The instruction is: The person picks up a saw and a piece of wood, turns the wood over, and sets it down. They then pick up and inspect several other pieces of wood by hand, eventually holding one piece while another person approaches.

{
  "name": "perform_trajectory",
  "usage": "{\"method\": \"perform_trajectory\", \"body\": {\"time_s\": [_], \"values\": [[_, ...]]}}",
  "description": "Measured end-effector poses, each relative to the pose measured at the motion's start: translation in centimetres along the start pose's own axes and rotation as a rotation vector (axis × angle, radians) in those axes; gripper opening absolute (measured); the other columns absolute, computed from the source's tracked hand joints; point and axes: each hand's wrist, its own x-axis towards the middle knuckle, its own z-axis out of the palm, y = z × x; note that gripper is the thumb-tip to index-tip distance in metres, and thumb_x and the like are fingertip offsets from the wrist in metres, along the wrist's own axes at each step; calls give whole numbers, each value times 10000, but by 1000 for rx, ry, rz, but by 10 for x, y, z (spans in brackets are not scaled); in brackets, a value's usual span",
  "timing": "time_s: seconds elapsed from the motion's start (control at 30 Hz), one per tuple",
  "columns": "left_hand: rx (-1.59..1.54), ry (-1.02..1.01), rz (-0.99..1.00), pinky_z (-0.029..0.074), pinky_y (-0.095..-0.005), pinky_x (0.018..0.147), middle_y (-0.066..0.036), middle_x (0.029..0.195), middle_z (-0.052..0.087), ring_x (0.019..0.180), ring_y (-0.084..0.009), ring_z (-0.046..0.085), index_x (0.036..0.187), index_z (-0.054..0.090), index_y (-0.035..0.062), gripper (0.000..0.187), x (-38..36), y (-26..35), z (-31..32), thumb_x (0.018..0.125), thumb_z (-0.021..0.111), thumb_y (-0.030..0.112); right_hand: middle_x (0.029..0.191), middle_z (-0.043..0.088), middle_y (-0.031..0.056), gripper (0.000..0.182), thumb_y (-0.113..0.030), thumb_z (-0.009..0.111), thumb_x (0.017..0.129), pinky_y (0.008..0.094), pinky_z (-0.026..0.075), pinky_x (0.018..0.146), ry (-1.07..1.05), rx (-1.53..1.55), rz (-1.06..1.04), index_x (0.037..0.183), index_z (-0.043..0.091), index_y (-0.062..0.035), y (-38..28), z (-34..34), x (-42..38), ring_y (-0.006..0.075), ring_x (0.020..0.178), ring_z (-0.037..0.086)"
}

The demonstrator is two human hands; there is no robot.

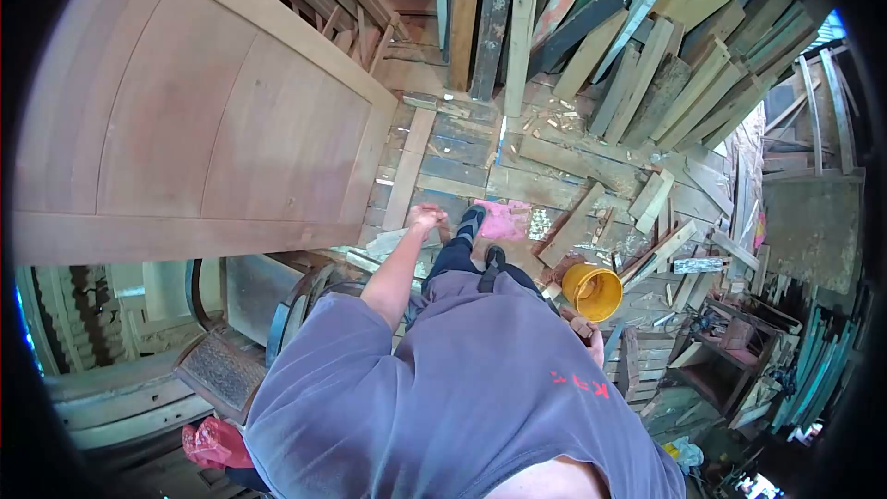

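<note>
My left hand hangs out in front of my body, its fingers loosely curled and apart, with nothing visible in it. It is above the plank floor, near a long narrow board lying flat. Down at my right side, my right hand is closed on a small brown wooden block. My shirt partly hides that hand. A yellow bucket stands on the floor just beyond it.
A large wooden panel fills the left. Upright planks lean at the back. Offcuts and shavings litter the floor around a pink patch. A shelf unit stands at right. A person's red-gloved hand is at lower left.
</note>
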Motion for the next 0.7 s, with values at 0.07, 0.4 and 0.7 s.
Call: {"method": "perform_trajectory", "body": {"time_s": [0.07,0.4,0.7], "values": [[-76,34,-48,608,-380,680,-199,919,638,803,-294,683,1056,493,-81,395,11,7,-2,717,692,-116,950,670,112,409,-398,577,849,415,546,728,72,-237,-252,1120,605,-94,12,50,-40,280,811,652],[306,-20,156,565,-327,755,-102,876,681,814,-187,649,967,612,-3,441,44,54,13,576,811,-50,995,634,138,464,-403,616,831,417,546,725,292,-42,-37,1167,560,-87,7,84,17,288,819,629],[675,-95,288,560,-335,623,-98,803,680,689,-183,649,868,577,7,419,93,76,51,547,846,-9,1050,611,122,389,-359,570,871,413,523,770,300,480,-199,1167,561,-106,84,50,14,279,922,594]]}}
